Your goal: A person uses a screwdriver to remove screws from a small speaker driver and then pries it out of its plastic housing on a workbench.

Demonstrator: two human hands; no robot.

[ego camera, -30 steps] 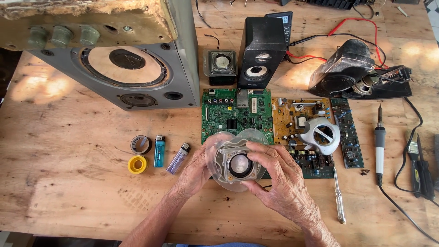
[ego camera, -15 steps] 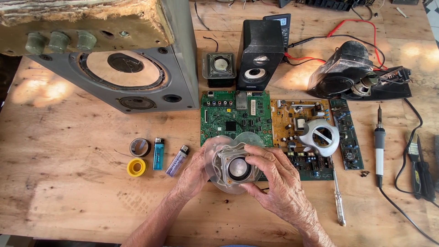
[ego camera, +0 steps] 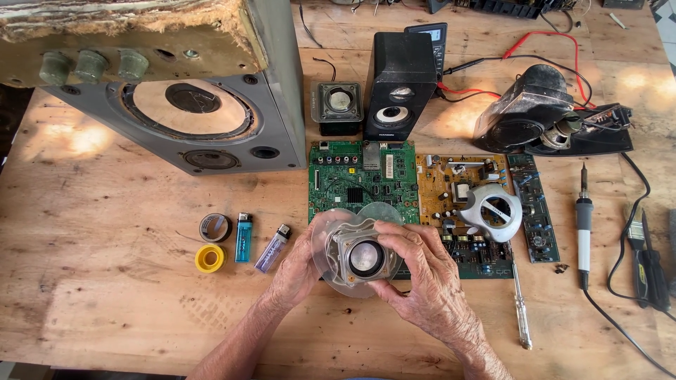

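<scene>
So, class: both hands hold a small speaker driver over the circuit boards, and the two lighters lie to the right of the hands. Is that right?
Not quite. The head view shows the blue lighter and the clear purple lighter lying left of the hands. The rest stands: left hand and right hand hold the small speaker driver over the circuit boards.

Wooden workbench (ego camera: 105, 309), items as laid out:
- Large grey speaker cabinet (ego camera: 211, 119), lying tilted, 10 o'clock.
- Small square speaker driver (ego camera: 340, 104) and black desktop speaker (ego camera: 401, 84), side by side, 12 o'clock.
- Green circuit board (ego camera: 359, 179) touching yellow circuit board (ego camera: 451, 190), centre.
- White ring-shaped plastic part (ego camera: 493, 211) on the yellow board.
- Two tape rolls, dark (ego camera: 214, 227) and yellow (ego camera: 209, 258); blue lighter (ego camera: 243, 237); clear lighter (ego camera: 272, 248), 8 o'clock.
- Soldering iron (ego camera: 584, 225), 3 o'clock.
- Screwdriver (ego camera: 520, 306), 4 o'clock.
</scene>
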